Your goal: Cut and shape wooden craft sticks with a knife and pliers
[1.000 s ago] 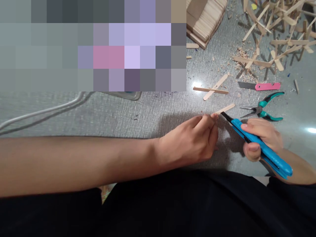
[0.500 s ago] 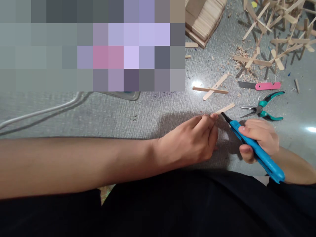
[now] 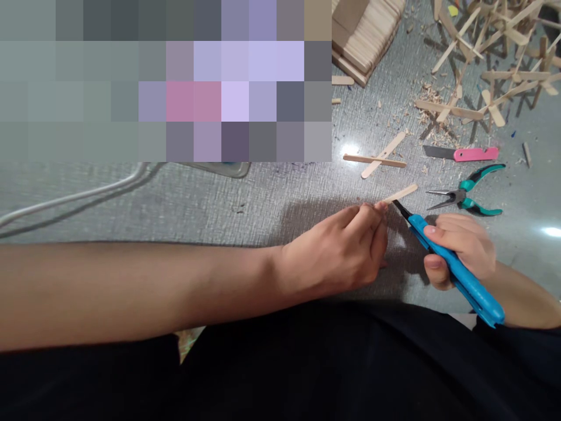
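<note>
My left hand (image 3: 346, 248) pinches the near end of a wooden craft stick (image 3: 404, 192), which points away to the upper right. A blue utility knife (image 3: 458, 269) is wrapped in the fingers of my right hand (image 3: 467, 245). Its dark blade lies against the stick's edge, just beyond my left fingertips. Part of the stick is covered by my left fingers. Past it on the table, two more sticks form a crossed pair (image 3: 381, 156).
Needle-nose pliers (image 3: 459, 196) with teal handles lie open beside my right hand, a pink-handled knife (image 3: 475, 154) behind them. Wood shavings (image 3: 432, 114) and a tangle of joined sticks (image 3: 491, 105) spread at upper right. A stack of sticks (image 3: 366, 35) and a white cable (image 3: 87, 194) lie farther left.
Almost nothing differs. Both hands, the stick and the knife keep nearly the same places, and the whole view has shifted very slightly.
</note>
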Demonstrator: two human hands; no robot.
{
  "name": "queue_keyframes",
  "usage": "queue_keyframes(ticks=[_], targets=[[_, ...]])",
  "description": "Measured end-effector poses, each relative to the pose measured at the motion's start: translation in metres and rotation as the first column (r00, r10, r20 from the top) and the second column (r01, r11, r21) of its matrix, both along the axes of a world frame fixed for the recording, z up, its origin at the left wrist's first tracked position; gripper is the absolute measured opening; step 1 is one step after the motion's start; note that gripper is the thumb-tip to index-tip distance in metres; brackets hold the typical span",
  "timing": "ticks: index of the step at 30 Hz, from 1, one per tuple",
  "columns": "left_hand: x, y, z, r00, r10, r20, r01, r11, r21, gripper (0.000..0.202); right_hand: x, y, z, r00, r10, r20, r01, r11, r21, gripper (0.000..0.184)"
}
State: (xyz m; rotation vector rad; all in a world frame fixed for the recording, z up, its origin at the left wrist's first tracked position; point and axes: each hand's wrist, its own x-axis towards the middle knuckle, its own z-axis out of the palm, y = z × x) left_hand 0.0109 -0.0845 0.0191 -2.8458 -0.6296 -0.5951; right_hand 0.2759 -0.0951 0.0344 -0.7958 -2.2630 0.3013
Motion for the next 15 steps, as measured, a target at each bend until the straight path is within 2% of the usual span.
queue_keyframes(ticks=[5, 15], targets=[[0.0017, -0.0006, 0.0002, 1.0, -0.001, 0.018, 0.001, 1.0, -0.011, 0.032, -0.0005, -0.0019, -0.0022, 0.998, -0.04, -0.04, 0.041, 0.999, 0.023, 0.028], [-0.0004, -0.0014, -0.0015, 1.0, -0.005, 0.011, 0.005, 1.0, -0.014, 0.03, 0.0003, -0.0032, -0.0011, 0.998, -0.059, -0.005, 0.059, 0.998, 0.014, 0.024]])
